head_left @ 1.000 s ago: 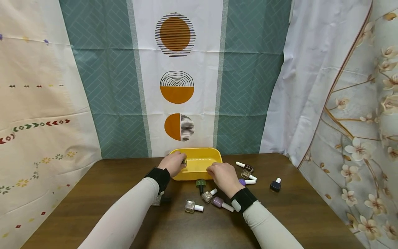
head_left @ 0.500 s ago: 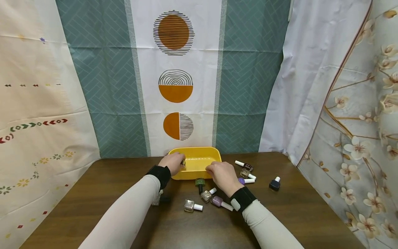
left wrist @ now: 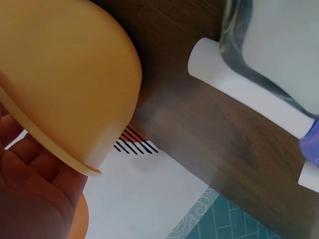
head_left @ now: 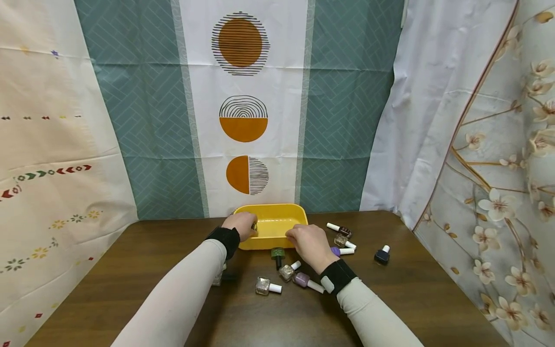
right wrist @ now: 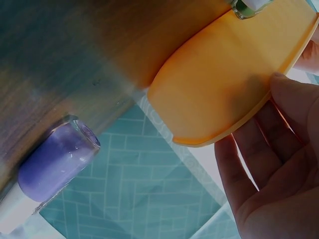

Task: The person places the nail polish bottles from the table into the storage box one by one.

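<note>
A yellow plastic tray stands at the back of the table. My left hand reaches over its left end, fingers curled inside, around a small dark-and-gold nail polish bottle that the hand mostly hides. In the left wrist view these fingers disappear behind the tray's rim. My right hand pinches the front right rim; the right wrist view shows the thumb on the outside and fingers on the inner side. Close by lie a green bottle with a black cap and a purple bottle.
Glitter bottles and a mauve bottle lie in front of the tray. A dark red bottle, a gold one and a navy one are to the right. Another bottle is partly behind my left forearm. Curtains hang behind the table.
My left hand's fingers settle slightly within the tray, and less of the dark bottle shows. The right hand stays on the rim. The whole view shifts a little.
</note>
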The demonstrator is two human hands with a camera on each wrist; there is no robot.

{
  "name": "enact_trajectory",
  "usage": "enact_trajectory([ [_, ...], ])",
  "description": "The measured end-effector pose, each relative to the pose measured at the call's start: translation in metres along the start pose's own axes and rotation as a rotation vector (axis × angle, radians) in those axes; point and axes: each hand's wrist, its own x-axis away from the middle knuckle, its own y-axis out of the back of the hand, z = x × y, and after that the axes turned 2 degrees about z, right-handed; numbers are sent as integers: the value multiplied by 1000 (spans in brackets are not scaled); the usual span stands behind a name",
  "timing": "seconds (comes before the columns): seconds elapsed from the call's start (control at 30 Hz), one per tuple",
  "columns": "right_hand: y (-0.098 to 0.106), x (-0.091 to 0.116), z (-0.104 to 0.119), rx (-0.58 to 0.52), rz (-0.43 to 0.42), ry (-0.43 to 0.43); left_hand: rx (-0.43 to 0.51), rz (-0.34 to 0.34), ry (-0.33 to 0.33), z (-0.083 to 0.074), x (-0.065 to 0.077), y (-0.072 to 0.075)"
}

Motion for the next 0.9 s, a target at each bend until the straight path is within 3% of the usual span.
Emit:
enact_trajectory([
  [0.23, -2, 0, 0, 1, 8, -11, -55, 59, 2, 8, -17, -10],
  [0.9, -1, 0, 0, 3, 3, -1, -96, 47, -41, 7, -15, -7],
])
